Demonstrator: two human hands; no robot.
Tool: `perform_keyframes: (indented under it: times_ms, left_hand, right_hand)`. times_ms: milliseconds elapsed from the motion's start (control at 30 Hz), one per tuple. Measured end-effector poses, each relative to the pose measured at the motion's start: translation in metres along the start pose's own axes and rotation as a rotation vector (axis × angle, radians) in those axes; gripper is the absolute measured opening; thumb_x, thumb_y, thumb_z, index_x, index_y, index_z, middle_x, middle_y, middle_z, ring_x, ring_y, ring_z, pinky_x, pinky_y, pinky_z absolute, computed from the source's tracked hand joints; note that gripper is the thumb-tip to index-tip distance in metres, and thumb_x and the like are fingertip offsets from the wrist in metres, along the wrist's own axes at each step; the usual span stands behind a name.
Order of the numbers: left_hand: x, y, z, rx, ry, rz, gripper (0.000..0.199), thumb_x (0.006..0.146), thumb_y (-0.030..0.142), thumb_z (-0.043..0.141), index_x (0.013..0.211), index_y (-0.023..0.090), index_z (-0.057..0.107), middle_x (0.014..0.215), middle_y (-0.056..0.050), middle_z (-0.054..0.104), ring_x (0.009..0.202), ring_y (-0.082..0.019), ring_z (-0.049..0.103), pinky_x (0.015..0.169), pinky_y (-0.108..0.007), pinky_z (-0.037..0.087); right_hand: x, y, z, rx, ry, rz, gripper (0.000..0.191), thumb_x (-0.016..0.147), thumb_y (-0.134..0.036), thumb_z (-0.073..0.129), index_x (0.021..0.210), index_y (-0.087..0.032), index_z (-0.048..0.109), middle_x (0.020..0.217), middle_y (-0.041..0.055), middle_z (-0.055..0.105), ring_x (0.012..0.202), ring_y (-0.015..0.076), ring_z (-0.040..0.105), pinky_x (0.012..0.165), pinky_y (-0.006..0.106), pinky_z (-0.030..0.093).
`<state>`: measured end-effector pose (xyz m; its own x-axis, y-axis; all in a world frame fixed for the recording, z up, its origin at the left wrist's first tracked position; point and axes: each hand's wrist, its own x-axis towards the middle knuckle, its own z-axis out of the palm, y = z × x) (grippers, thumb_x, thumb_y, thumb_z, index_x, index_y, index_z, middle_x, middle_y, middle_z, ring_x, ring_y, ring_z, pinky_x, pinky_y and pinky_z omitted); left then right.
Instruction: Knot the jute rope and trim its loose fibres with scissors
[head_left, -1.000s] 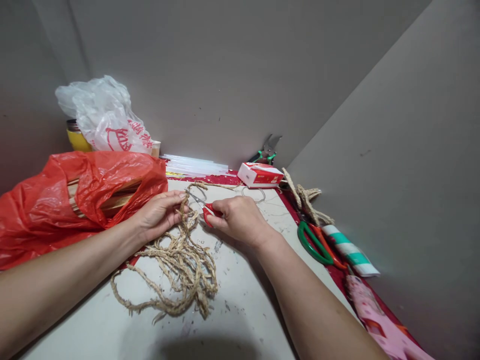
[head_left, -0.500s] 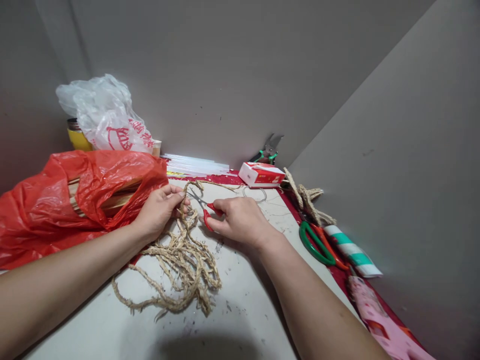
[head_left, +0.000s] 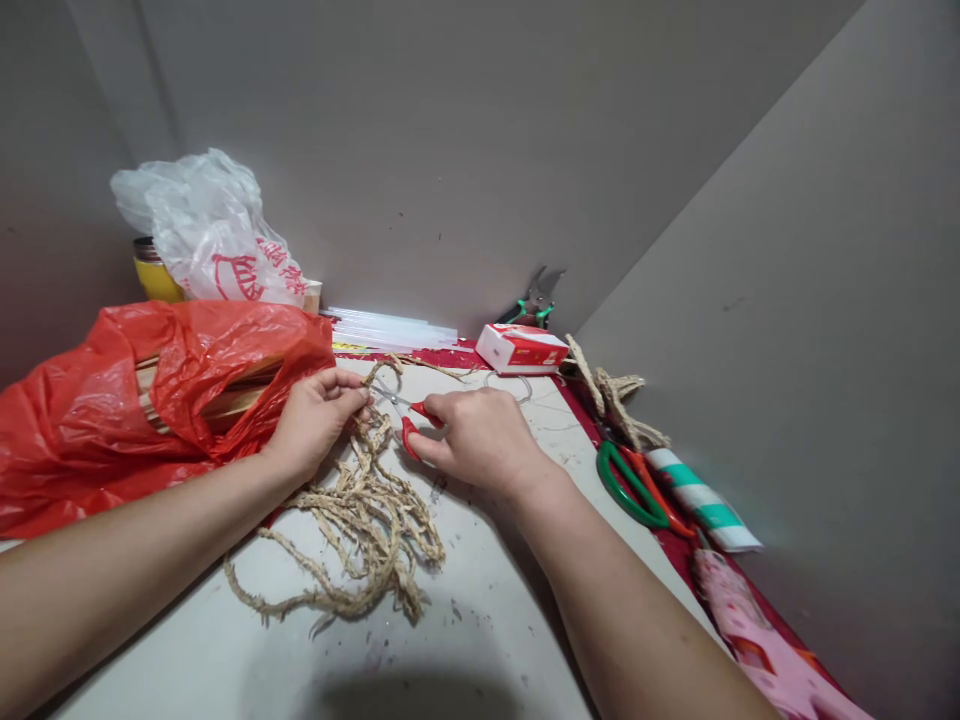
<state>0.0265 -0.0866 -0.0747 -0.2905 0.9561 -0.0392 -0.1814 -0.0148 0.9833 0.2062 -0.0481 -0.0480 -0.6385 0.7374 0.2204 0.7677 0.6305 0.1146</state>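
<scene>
My left hand (head_left: 319, 415) pinches a strand of rough, tan braided straw cord (head_left: 367, 510) near its upper end. The rest of that cord lies in a loose, frayed heap on the white board below. Small red-handled scissors (head_left: 409, 422) are in my right hand (head_left: 484, 435), thumb and fingers in the loops. Their blades point left, at the cord beside my left fingertips. Whether the blade tips touch the cord I cannot tell. A short bent end of cord curls just above the blades.
On the left, a red plastic bag (head_left: 67, 400) holds flat wooden strips. Behind are a white plastic bag (head_left: 217, 220) and clear sticks (head_left: 394, 330). A red-and-white box (head_left: 521, 348) and pruning shears (head_left: 541, 295) stand at the back. Green-handled scissors (head_left: 626, 490) and a striped roll (head_left: 705, 500) lie right.
The scissors' handles have spread wider and the blades have shifted slightly left towards the cord. My left hand has hardly moved, and the cord heap lies as before.
</scene>
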Motion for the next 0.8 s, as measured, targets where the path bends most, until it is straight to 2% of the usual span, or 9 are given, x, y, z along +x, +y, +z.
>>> perform_keyframes:
  times_ms: [200,400,567,800]
  left_hand:
    - [-0.0019,0.0001,0.0011,0.051,0.039,0.038,0.017,0.062,0.019,0.073,0.074,0.015,0.061,0.055,0.0,0.062,0.049,-0.011,0.057,0.049,-0.02,0.041]
    - [-0.0031,-0.0003,0.0016,0.089,0.025,0.084,0.021,0.059,0.022,0.077,0.072,0.014,0.062,0.056,0.001,0.061,0.048,-0.009,0.055,0.048,-0.019,0.04]
    - [-0.0025,0.0005,0.0006,0.02,0.027,0.003,0.022,0.059,0.021,0.077,0.073,0.014,0.061,0.057,0.0,0.062,0.048,-0.009,0.054,0.047,-0.018,0.038]
    - [0.0033,-0.0044,-0.0025,-0.133,-0.113,-0.101,0.025,0.06,0.026,0.077,0.077,0.012,0.065,0.06,0.0,0.061,0.05,-0.009,0.054,0.05,-0.021,0.043]
  right_hand:
    - [0.0005,-0.0023,0.0012,-0.016,-0.049,0.007,0.036,0.077,-0.051,0.05,0.079,-0.019,0.067,0.069,0.007,0.069,0.059,0.0174,0.056,0.055,0.028,0.025]
    - [0.0008,-0.0034,0.0015,-0.038,-0.048,0.034,0.038,0.079,-0.052,0.048,0.079,-0.019,0.067,0.073,0.0075,0.07,0.062,0.0193,0.059,0.055,0.028,0.025]
    - [0.0018,-0.0024,0.0014,0.02,-0.07,0.024,0.032,0.082,-0.046,0.05,0.073,-0.02,0.067,0.065,0.0049,0.067,0.057,0.0165,0.056,0.052,0.029,0.021]
    - [0.0024,0.0038,0.0038,0.11,-0.085,0.005,0.03,0.085,-0.041,0.051,0.072,-0.021,0.068,0.061,0.0033,0.065,0.055,0.0139,0.051,0.052,0.028,0.019]
